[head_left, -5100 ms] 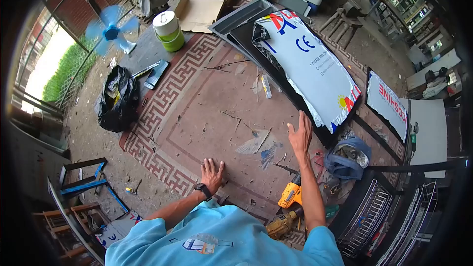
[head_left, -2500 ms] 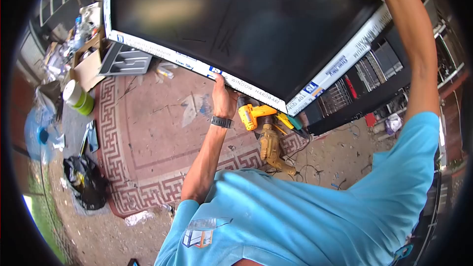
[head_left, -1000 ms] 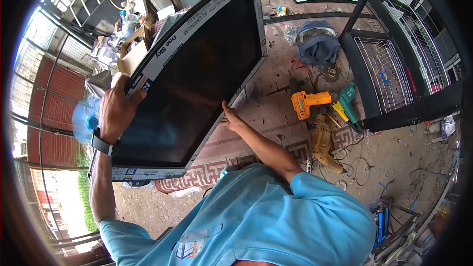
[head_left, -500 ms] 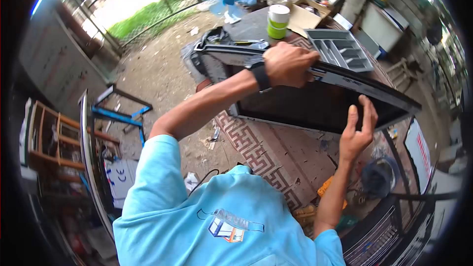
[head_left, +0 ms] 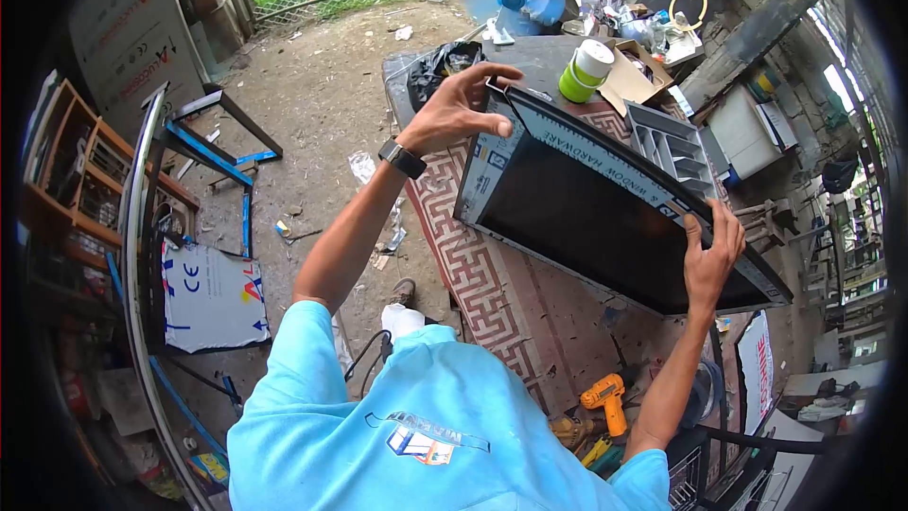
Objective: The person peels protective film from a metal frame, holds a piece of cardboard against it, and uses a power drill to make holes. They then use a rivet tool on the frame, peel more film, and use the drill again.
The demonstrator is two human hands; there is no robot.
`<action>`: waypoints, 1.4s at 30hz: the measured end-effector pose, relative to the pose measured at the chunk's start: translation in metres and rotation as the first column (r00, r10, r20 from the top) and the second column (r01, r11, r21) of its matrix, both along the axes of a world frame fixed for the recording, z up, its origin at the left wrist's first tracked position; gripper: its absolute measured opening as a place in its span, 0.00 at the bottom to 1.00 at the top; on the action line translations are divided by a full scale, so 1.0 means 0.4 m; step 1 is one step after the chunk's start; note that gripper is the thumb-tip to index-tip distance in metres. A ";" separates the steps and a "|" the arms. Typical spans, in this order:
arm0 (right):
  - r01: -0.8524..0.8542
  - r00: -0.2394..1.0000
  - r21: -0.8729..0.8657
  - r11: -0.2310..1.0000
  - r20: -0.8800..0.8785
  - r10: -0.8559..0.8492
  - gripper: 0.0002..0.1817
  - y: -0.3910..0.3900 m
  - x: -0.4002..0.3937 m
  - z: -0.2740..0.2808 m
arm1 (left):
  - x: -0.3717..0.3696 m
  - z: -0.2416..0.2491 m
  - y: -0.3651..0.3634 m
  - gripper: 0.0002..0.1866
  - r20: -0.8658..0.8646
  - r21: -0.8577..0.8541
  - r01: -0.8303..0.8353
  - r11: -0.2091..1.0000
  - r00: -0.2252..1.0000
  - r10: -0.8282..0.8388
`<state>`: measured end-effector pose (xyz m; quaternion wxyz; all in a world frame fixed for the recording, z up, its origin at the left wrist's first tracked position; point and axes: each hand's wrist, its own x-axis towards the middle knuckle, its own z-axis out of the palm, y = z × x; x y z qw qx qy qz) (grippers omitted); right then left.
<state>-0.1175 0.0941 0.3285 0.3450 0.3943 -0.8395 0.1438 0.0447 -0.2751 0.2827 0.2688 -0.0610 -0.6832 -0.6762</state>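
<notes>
A dark-paned window sash (head_left: 586, 218) stands tilted on one long edge on the patterned table cover, its frame wrapped in printed film. My left hand (head_left: 456, 115) is at the sash's upper left corner, thumb and fingers spread wide around it; whether it presses on the frame is hard to see. Farther right, my right hand (head_left: 716, 251) grips the upper edge, thumb on the near face and fingers over the top. An orange drill (head_left: 605, 402) lies by my right forearm at the table's near end.
Behind the sash are a green and white jug (head_left: 586, 71), a grey divided tray (head_left: 672, 151) and an open cardboard box (head_left: 636, 76). A black bag (head_left: 443, 71) sits at the table's far left. Blue-sided metal frame pieces (head_left: 213, 156) stand on the floor at left.
My left hand has moved from the middle of the upper edge to the left corner and spread its fingers. My right hand now grips the edge. The sash's face has turned more toward me.
</notes>
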 end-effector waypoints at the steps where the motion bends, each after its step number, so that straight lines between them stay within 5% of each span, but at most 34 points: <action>1: -0.019 1.000 -0.017 1.000 -0.002 0.019 0.26 -0.012 0.001 0.011 | -0.011 0.010 -0.009 0.39 0.027 0.015 0.066 0.998 0.997 -0.067; 6: 0.046 0.999 0.075 0.996 -0.019 -0.045 0.25 -0.046 0.008 0.034 | -0.078 0.038 -0.035 0.37 0.109 -0.060 0.311 0.949 0.947 -0.303; 8: 0.095 0.994 -0.016 0.995 0.050 -0.094 0.25 -0.042 -0.027 0.001 | -0.089 0.040 -0.037 0.37 0.079 -0.035 0.376 0.926 0.925 -0.373; 10: 0.210 0.978 -0.070 0.975 0.002 -0.210 0.24 -0.075 -0.043 -0.019 | -0.099 0.033 -0.037 0.33 0.046 -0.057 0.367 0.929 0.930 -0.364; 12: 0.287 0.952 -0.321 0.902 -0.008 -0.306 0.22 -0.121 -0.044 -0.029 | -0.110 0.022 -0.030 0.27 0.047 -0.149 0.255 0.955 0.967 -0.251; 14: 0.325 0.939 -0.312 0.893 -0.004 -0.343 0.20 -0.122 -0.050 -0.035 | -0.108 0.014 -0.026 0.25 0.059 -0.183 0.230 0.956 0.973 -0.223; 16: 0.304 0.950 -0.244 0.921 0.011 -0.311 0.19 -0.115 -0.040 -0.032 | -0.107 0.015 -0.022 0.23 0.062 -0.226 0.213 0.951 0.977 -0.204; 19: 0.328 0.914 -0.024 0.944 0.261 -0.311 0.21 -0.125 -0.041 0.031 | -0.129 0.002 -0.024 0.20 0.006 -0.179 0.148 0.973 0.989 -0.149; 21: 0.360 0.780 0.229 0.904 0.458 -0.427 0.32 -0.190 -0.032 0.125 | -0.134 -0.001 -0.040 0.23 0.064 -0.147 0.187 0.971 0.982 -0.179; 23: 0.290 0.833 -0.076 0.954 0.511 -0.213 0.41 -0.305 -0.024 0.239 | -0.149 0.003 -0.049 0.27 0.017 -0.187 0.186 0.964 0.982 -0.187; 24: 0.290 0.839 -0.090 0.953 0.503 -0.208 0.41 -0.336 -0.016 0.251 | -0.151 0.000 -0.049 0.27 0.006 -0.200 0.185 0.962 0.982 -0.187; 28: 0.200 0.785 0.206 0.958 0.551 -0.283 0.46 -0.455 0.014 0.227 | -0.158 0.002 -0.046 0.26 -0.065 -0.221 0.104 0.970 0.990 -0.121; 30: -0.010 0.670 0.365 0.931 0.694 -0.265 0.43 -0.502 -0.006 0.090 | -0.149 -0.001 -0.044 0.26 -0.037 -0.158 0.118 0.980 0.991 -0.125; 34: -0.019 0.697 0.366 0.930 0.672 -0.251 0.39 -0.501 0.038 0.102 | -0.132 -0.015 -0.045 0.28 -0.016 -0.221 0.108 0.969 0.993 -0.115; 38: -0.010 0.639 0.394 0.919 0.710 -0.297 0.36 -0.514 0.029 0.121 | -0.151 -0.035 -0.091 0.34 0.002 -0.086 0.438 0.895 0.898 -0.439; 42: -0.039 0.650 0.476 0.879 0.680 -0.339 0.35 -0.520 0.027 0.127 | -0.123 -0.015 -0.067 0.33 0.062 0.067 0.406 0.911 0.910 -0.410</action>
